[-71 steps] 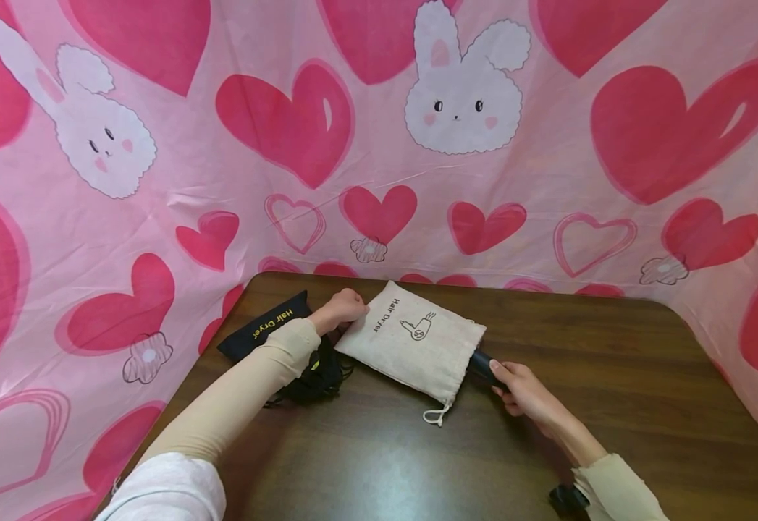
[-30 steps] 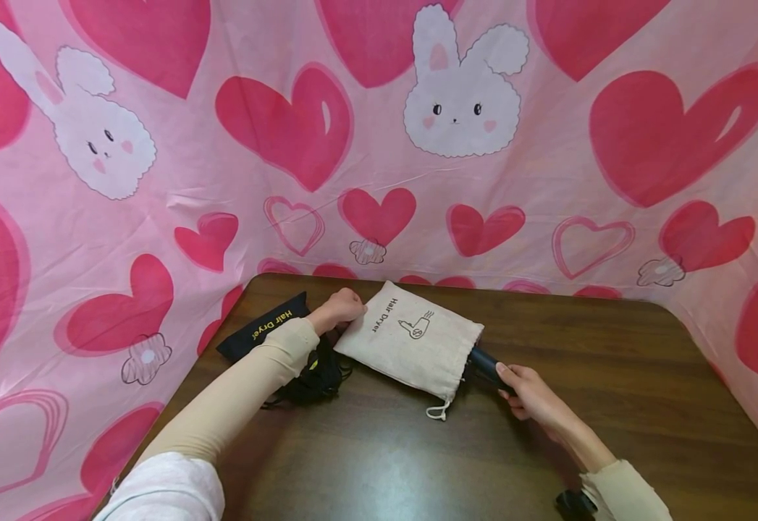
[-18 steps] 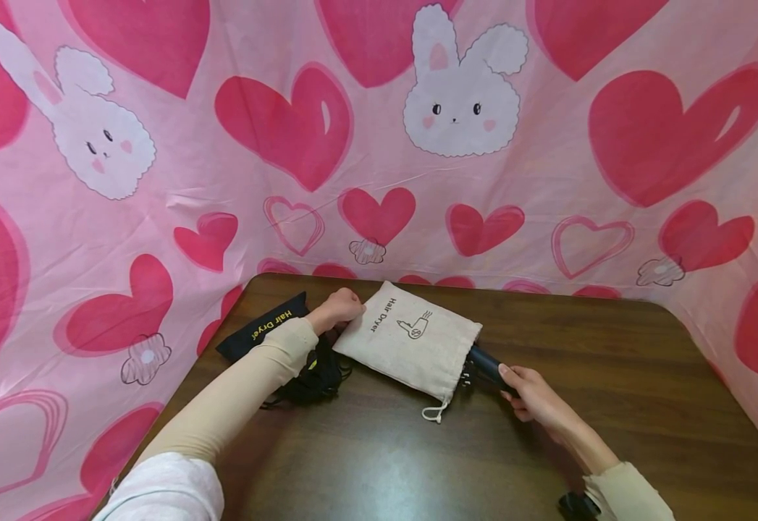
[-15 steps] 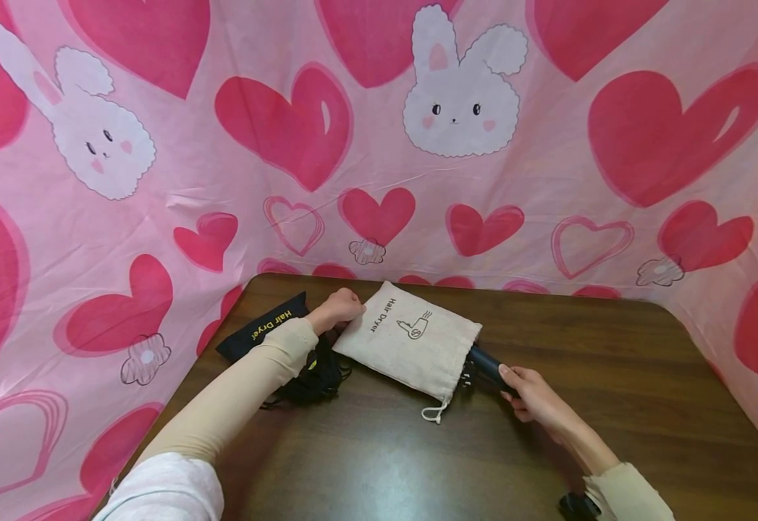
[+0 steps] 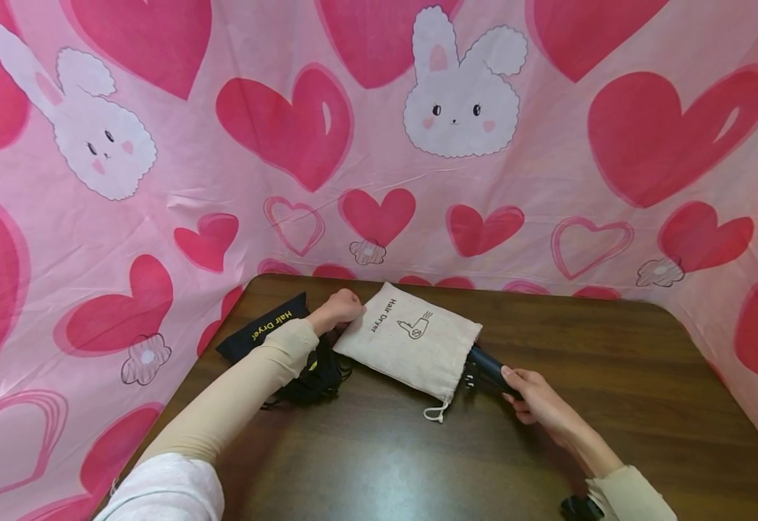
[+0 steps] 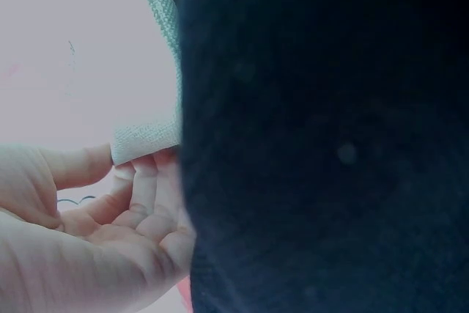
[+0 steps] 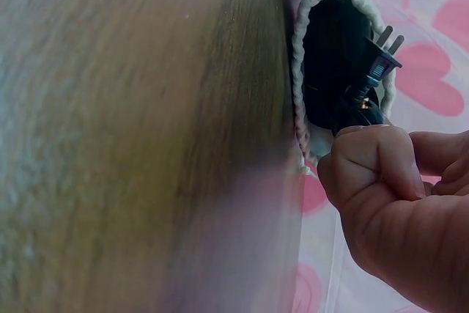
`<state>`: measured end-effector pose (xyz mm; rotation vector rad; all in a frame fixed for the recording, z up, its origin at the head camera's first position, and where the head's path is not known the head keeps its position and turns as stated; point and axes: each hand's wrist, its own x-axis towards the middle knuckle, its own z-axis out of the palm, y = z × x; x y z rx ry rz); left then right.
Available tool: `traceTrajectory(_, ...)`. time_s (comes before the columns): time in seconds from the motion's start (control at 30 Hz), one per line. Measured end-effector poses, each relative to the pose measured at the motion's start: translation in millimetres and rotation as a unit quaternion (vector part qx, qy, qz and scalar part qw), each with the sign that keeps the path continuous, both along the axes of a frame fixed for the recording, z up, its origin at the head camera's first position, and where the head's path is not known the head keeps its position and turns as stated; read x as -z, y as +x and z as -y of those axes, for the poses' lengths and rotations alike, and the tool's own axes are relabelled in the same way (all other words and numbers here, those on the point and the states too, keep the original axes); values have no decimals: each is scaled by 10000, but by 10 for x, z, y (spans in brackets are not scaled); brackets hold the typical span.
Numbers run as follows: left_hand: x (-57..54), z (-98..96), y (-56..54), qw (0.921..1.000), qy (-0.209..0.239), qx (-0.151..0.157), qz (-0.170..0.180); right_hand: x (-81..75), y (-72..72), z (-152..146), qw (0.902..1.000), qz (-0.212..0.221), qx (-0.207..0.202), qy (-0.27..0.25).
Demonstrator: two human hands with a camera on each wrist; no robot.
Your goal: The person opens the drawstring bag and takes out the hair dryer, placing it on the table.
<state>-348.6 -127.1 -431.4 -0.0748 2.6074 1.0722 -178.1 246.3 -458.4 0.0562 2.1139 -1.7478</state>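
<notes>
My left hand (image 5: 339, 307) pinches a corner of the cream drawstring bag (image 5: 411, 329), which carries the printed words "Hair Dryer". In the left wrist view, thumb and fingers meet on the cloth corner (image 6: 146, 135). Dark and slim, the handle of a hair dryer (image 5: 488, 365) sticks out of the bag's mouth on the right; the rest is hidden inside. My right hand (image 5: 535, 398) grips that handle. A black two-pin plug (image 7: 379, 64) pokes out beside it at the opening, and the bag's white cord loop (image 5: 435, 413) hangs at the near corner.
Left of the bag lies a black pouch (image 5: 261, 333) with yellow "Hair Dryer" lettering, partly behind my left arm. A black tangled bundle (image 5: 316, 376) sits in front of it. Pink heart-printed cloth (image 5: 483, 174) walls in the brown table (image 5: 613, 362) at the back and sides.
My right hand has drawn back slightly to the right, and more of the hair dryer's handle shows. The plug's metal pins have come out at the bag's mouth. My left hand has stayed put.
</notes>
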Motion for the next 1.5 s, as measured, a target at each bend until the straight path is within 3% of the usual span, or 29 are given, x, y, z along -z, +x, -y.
traceTrajectory(0.4,-14,1,49,9999,102,24,-71,12,9,-43,10000,35,26,52)
traceTrajectory(0.97,-58,-8,7,10000,-64,2,-69,-13,-6,-80,9999,-54,-83,-99)
traceTrajectory(1.5,-29,1,-6,9999,-105,-84,-49,-3,27,-119,10000,-2,-22,51)
